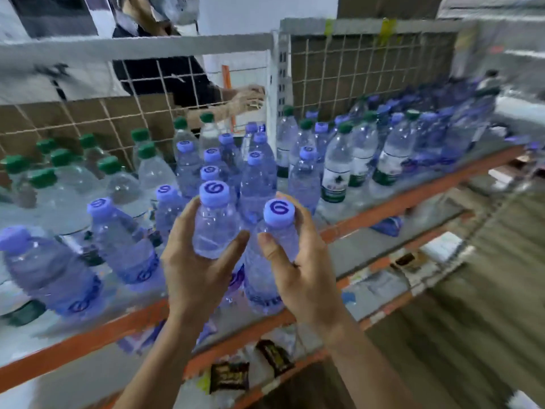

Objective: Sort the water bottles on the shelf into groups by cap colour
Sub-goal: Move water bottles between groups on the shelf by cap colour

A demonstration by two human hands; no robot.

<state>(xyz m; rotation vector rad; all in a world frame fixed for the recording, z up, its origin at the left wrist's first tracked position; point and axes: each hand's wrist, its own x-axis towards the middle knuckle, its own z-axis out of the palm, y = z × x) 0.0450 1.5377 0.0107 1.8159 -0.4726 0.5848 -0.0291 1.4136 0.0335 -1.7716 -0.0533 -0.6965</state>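
Observation:
My left hand grips a blue-capped water bottle round its upper body. My right hand grips a second blue-capped bottle just to the right of it. Both bottles are upright over the front of the grey shelf. Several more blue-capped bottles stand left of and behind my hands. A group of green-capped bottles fills the back left. On the right half, green-capped bottles stand mixed among blue-capped ones.
Wire mesh backs the shelf, with a white upright post in the middle. Another person's hands reach in behind the mesh. An orange beam edges the shelf. Lower shelves hold small dark packets.

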